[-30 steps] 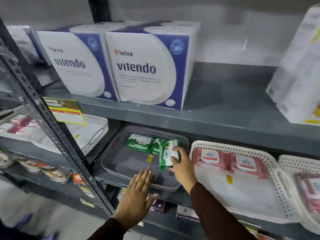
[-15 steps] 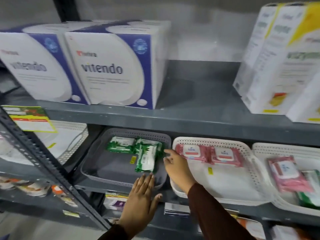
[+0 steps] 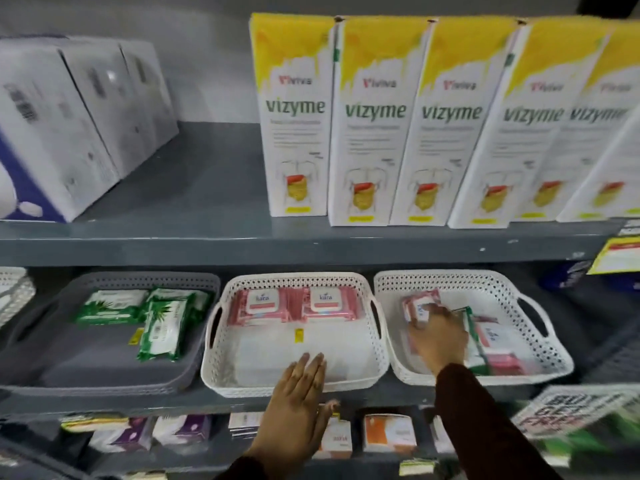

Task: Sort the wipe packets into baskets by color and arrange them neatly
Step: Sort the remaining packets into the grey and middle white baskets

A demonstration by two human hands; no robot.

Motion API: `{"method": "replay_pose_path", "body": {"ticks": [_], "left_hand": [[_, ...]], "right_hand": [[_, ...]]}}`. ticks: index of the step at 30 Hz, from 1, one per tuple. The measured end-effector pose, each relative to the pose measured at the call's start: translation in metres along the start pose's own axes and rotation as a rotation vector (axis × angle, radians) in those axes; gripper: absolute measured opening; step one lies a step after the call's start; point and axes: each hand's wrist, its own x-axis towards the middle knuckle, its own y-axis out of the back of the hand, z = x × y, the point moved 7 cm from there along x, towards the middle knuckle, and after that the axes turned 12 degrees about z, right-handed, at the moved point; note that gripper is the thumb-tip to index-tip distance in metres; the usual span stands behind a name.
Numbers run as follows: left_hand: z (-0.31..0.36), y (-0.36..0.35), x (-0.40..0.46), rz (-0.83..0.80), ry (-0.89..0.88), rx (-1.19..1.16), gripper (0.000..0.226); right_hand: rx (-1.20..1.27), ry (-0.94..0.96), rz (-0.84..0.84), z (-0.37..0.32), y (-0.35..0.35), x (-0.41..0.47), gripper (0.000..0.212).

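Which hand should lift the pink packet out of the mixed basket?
Right. The right hand is already inside the mixed basket, on the pink packet. The left hand rests flat on the middle basket.

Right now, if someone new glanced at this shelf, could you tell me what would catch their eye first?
Probably the row of tall yellow-topped Vizyme boxes on the upper shelf. Below sit three baskets: a grey basket with green packets, a middle white basket with two pink packets at the back, and a right white basket where the right hand grasps a pink packet.
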Motion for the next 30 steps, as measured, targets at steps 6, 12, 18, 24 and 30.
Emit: {"method": "replay_pose_path", "body": {"ticks": [6,12,18,24,30], "left_hand": [[0.009,-0.006,0.012,0.017,0.173,0.129,0.065],[-0.003,0.002,0.006,0.017,0.259,0.200,0.060],[-0.020,0.016,-0.007,0.055,0.321,0.242,0.064],[-0.022,0.016,-0.007,0.068,0.316,0.243,0.063],[-0.021,0.017,-0.011,0.080,0.309,0.250,0.062]], "right_hand": [[-0.029,0.045,-0.037,0.007,-0.014,0.012,0.068],[-0.078,0.056,-0.063,0.001,-0.024,0.017,0.094],[-0.003,-0.037,-0.050,-0.002,-0.026,0.026,0.065],[0.635,0.012,0.223,-0.022,0.032,0.007,0.057],[0.547,0.467,0.025,-0.114,0.022,-0.048,0.051]]}}
